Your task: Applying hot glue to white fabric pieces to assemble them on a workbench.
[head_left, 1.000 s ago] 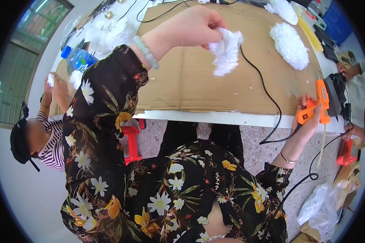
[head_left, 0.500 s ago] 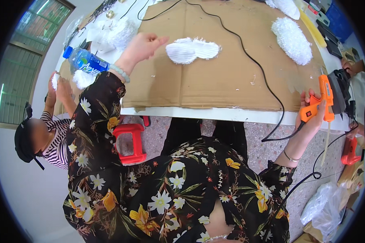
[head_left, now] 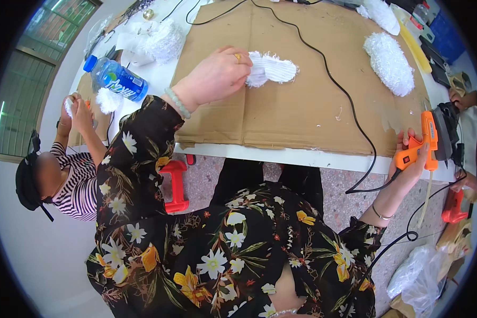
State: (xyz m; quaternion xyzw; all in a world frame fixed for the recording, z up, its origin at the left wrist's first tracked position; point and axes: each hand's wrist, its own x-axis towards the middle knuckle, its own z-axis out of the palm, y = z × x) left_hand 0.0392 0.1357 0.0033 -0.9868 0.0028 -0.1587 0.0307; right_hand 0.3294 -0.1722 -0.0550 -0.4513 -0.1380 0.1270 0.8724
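A white ribbed fabric piece with shaggy edges (head_left: pixel 279 69) lies on a brown cardboard sheet. My left hand (head_left: pixel 217 76) has its fingers closed at the left end of this piece and hides that end. At the right edge of the table, my right hand (head_left: pixel 413 156) is wrapped round the grip of an orange glue gun (head_left: pixel 430 133). The gun's nozzle points up, away from me. A pale glue stick (head_left: pixel 425 204) hangs down from its rear, and a black cord runs from the grip.
Fluffy white pieces lie at the far right (head_left: pixel 389 63) and far left (head_left: pixel 163 43). A blue-labelled bottle (head_left: pixel 119 79) tilts at the left. A black cable (head_left: pixel 323 58) crosses the cardboard (head_left: pixel 217 122). A co-worker (head_left: pixel 71 180) handles a white piece; a red stool (head_left: pixel 176 185) stands below.
My left hand has moved right, from above the cardboard onto the left end of the white fabric piece, and its fingers have closed there. My right hand still holds the glue gun.
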